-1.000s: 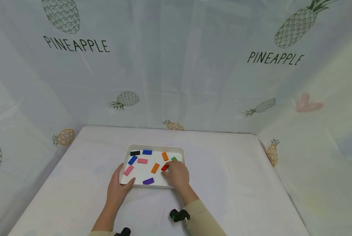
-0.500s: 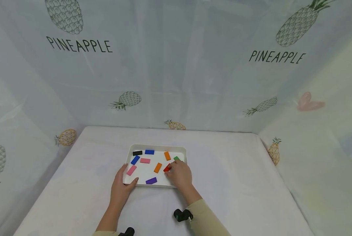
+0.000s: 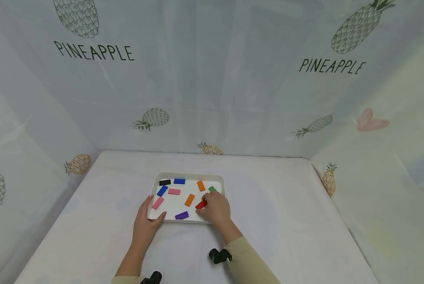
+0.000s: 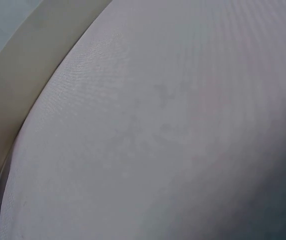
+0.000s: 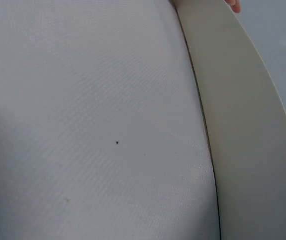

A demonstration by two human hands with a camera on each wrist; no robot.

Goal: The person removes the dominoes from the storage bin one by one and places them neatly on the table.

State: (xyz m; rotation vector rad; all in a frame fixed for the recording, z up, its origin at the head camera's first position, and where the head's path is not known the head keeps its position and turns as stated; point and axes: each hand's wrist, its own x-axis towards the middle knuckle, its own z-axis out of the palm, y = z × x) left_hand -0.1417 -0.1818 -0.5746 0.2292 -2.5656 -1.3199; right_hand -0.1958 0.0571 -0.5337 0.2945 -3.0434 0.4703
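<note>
Away from tray's rim [image 3: 188,174], right grip [image 3: 216,208] pinches red block [image 3: 201,204]; left grip [image 3: 145,226] clasps rim.

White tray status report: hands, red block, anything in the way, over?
Left hand holding white tray by near left corner. Right hand pinching red block inside tray; lift unclear. No visible obstruction; green block partly hidden by right hand.

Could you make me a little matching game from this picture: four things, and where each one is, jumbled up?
1. Black block
2. Left hand
3. Red block
4. Purple block

A. At the fingers of the right hand
B. Inside, by the near edge of the tray
C. By the tray's far left corner
D. Holding the tray's near left corner

Pairs: 1-C, 2-D, 3-A, 4-B
</note>
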